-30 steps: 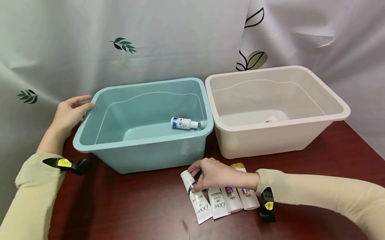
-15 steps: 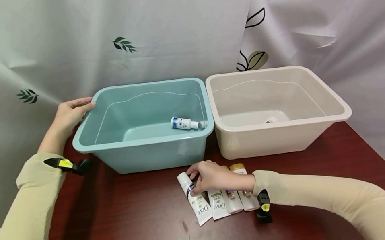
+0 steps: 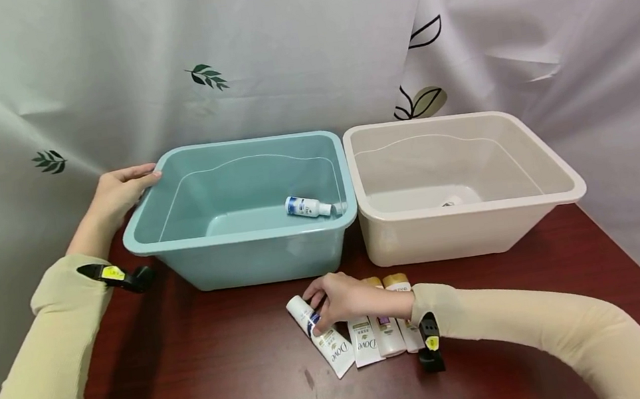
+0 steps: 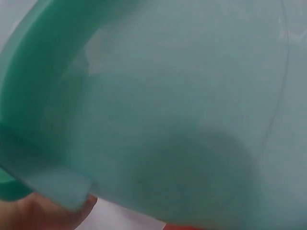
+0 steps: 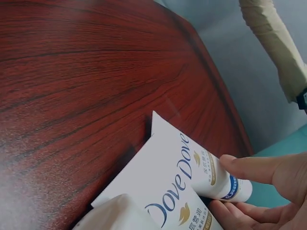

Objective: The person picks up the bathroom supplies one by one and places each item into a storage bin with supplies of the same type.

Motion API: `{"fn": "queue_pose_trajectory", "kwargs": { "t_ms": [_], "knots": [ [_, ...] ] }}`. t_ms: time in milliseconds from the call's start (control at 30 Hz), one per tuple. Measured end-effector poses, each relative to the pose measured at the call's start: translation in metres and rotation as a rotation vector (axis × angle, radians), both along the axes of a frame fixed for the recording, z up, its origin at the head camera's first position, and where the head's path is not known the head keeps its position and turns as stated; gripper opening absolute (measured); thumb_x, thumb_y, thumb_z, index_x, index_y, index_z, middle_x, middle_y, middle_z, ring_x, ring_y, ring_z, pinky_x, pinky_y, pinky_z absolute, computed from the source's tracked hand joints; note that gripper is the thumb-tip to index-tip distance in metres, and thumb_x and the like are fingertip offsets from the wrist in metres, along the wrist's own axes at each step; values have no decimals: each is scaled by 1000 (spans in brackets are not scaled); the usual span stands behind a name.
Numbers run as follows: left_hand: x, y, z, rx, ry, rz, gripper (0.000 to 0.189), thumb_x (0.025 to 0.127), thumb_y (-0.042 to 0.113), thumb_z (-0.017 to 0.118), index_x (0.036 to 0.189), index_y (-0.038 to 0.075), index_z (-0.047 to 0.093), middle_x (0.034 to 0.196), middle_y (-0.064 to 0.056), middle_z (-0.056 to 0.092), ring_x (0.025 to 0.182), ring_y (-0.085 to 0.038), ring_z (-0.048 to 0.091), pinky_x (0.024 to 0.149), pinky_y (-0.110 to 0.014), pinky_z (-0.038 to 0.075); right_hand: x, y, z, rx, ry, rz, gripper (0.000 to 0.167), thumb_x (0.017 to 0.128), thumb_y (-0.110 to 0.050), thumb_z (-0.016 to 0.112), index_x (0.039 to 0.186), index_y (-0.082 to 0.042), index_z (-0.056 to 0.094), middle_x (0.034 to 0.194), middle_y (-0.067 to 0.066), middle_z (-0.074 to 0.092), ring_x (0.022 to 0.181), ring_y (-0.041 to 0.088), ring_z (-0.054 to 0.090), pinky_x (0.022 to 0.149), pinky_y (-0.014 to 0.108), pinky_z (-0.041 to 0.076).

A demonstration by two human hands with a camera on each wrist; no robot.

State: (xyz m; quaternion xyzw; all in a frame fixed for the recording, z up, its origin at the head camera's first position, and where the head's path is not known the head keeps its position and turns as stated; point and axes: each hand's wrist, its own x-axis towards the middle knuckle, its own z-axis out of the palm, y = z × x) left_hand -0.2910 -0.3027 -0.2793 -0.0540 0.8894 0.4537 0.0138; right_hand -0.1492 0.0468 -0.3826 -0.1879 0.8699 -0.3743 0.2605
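At the left end of the blue plastic basin (image 3: 261, 260), my left hand (image 3: 115, 197) grips the rim. Part of its fingers (image 4: 45, 213) shows under the basin's edge in the left wrist view. My right hand (image 3: 342, 298) pinches a white Dove tube (image 3: 337, 353) between thumb and fingers, near the white cap. The tube lies slanted on the table, cap toward the far left. Beside it, partly under my right hand, lies a second Dove tube (image 3: 366, 343). Right of that are two white bottles with gold caps, a nearer bottle (image 3: 388, 337) and an outer bottle (image 3: 409, 334).
A small white and blue bottle (image 3: 305, 207) lies inside the blue basin at its right. The beige basin (image 3: 440, 236) stands against the blue one, with a small pale object (image 3: 451, 201) mostly hidden behind its front rim. A patterned curtain (image 3: 288, 48) hangs behind.
My right hand has shifted slightly left and nearer, swinging the Dove tube's cap end left, away from the second tube. The left hand stays on the basin rim.
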Motion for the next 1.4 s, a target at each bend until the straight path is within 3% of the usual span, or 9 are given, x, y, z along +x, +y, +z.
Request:
{"fn": "queue_pose_trajectory", "kwargs": {
  "t_ms": [500, 633, 867, 1200, 1400],
  "knots": [
    [-1, -1, -1, 19, -21, 3, 74, 90, 53, 57, 148, 11, 38, 154, -13, 33, 92, 5, 44, 67, -9, 43, -5, -6, -1, 69, 28, 24, 45, 64, -16, 90, 104, -9, 71, 83, -6, 70, 74, 0, 57, 68, 16, 45],
    [-1, -3, 0, 20, -35, 1, 76, 89, 55, 56, 149, 12, 36, 156, -14, 28, 96, 5, 45, 67, -9, 43, -6, -9, -2, 61, -23, 15, 41, 64, -15, 89, 101, -9, 72, 81, -6, 70, 71, 0, 57, 64, 15, 46],
    [0, -2, -1, 20, -53, 2, 77, 89, 57, 56, 149, 15, 35, 157, -14, 26, 110, -4, 46, 68, -9, 43, -4, -16, -3, -48, -174, -21, 37, 66, 0, 85, 100, 2, 69, 82, 4, 69, 66, 6, 62, 63, 22, 56],
    [1, -1, -2, 33, -53, 30, 76, 88, 57, 57, 148, 14, 38, 156, -14, 29, 105, 0, 47, 68, -8, 43, -3, -18, -5, -83, -216, -50, 38, 66, 1, 84, 102, 3, 69, 83, 4, 68, 68, 8, 64, 65, 23, 57],
    [1, 0, -3, 27, -35, 38, 75, 88, 56, 57, 147, 13, 40, 155, -15, 31, 106, -2, 48, 68, -8, 43, -3, -17, -5, -59, -145, -4, 36, 67, -4, 85, 100, -2, 72, 86, 2, 72, 76, 2, 61, 70, 15, 50]
  ]
}}
